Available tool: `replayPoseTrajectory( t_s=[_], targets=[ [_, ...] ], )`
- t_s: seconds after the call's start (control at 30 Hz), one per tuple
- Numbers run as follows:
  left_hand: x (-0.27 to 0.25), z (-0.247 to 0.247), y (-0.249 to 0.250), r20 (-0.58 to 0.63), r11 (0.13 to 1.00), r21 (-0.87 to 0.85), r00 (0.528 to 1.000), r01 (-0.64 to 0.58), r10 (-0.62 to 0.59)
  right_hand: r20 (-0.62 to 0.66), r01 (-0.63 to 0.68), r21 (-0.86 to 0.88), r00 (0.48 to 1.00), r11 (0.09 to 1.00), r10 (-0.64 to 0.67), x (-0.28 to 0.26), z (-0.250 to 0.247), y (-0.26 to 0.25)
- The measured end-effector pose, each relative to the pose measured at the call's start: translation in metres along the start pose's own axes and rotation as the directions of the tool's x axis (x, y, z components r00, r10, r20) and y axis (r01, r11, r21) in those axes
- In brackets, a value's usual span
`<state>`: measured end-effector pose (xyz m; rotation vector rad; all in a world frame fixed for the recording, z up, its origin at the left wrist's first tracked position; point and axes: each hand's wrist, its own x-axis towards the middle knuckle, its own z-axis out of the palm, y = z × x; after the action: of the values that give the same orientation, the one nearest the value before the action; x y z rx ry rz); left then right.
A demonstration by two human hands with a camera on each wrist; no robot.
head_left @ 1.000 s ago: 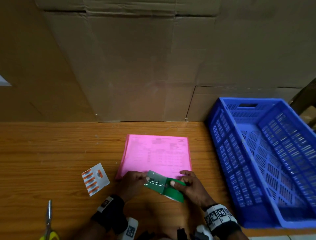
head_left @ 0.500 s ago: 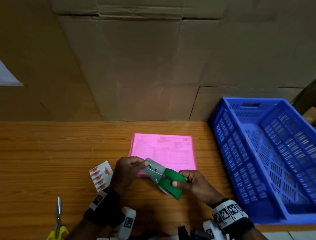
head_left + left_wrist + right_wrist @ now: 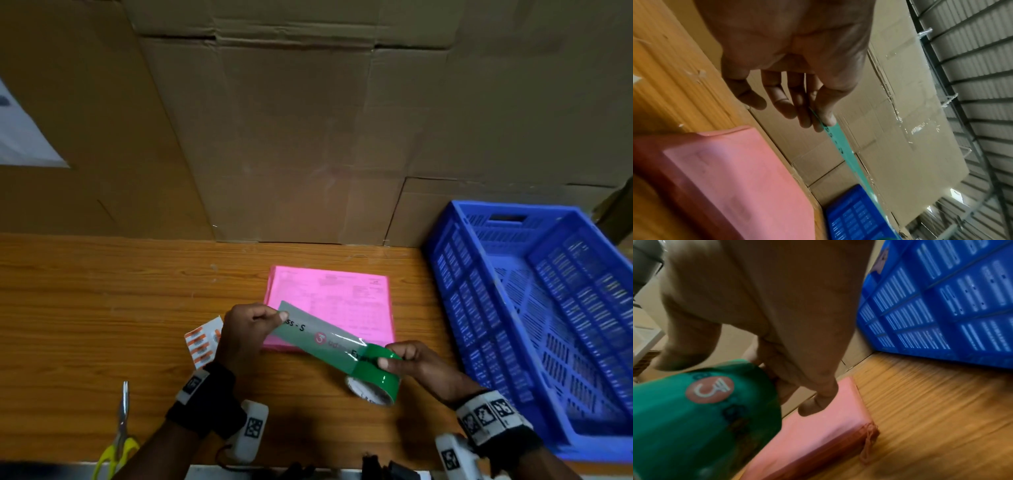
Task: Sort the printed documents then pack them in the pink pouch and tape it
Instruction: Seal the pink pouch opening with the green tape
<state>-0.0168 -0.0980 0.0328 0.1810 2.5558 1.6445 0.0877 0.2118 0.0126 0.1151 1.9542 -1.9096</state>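
1. Cardboard boxes wall off the far side of a wooden table; only the left wrist view shows corrugated metal sheeting beyond them.
2. On the right stands a blue crate.
3. Flat at mid-table lies the pink pouch, printed sheets showing through it in the head view; only the right wrist view shows a crumpled near-right corner.
4. A strip of green tape stretches above the pouch's near edge, its long axis running from far left to near right.
5. The tape roll is gripped by the right hand, fingers curled round it.
6. The left hand pinches the strip's free end.
7. Left of that hand lie an orange-striped card and scissors.
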Motion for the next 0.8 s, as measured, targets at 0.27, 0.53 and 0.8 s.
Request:
replayPoseTrajectory(
  t_s=[0.27, 0.53, 0.8],
  targets=[
    [0.007, -0.014, -0.003, -0.070, 0.994, -0.097, 0.996, 0.050, -0.057, -0.018, -0.051, -0.296, 0.999, 0.954, 0.047, -0.001, 0.000, -0.010],
    [0.024, -0.032, 0.003, -0.123, 0.992, -0.104, 0.989, 0.070, -0.083, -0.002, -0.098, 0.167, 0.995, 0.981, 0.099, -0.017, -0.010, -0.025],
    [0.024, -0.040, -0.030, -0.078, 0.969, -0.143, 0.974, 0.200, -0.213, -0.035, -0.085, 0.206, 0.995, 0.975, 0.094, -0.008, -0.032, -0.019]
  ],
)
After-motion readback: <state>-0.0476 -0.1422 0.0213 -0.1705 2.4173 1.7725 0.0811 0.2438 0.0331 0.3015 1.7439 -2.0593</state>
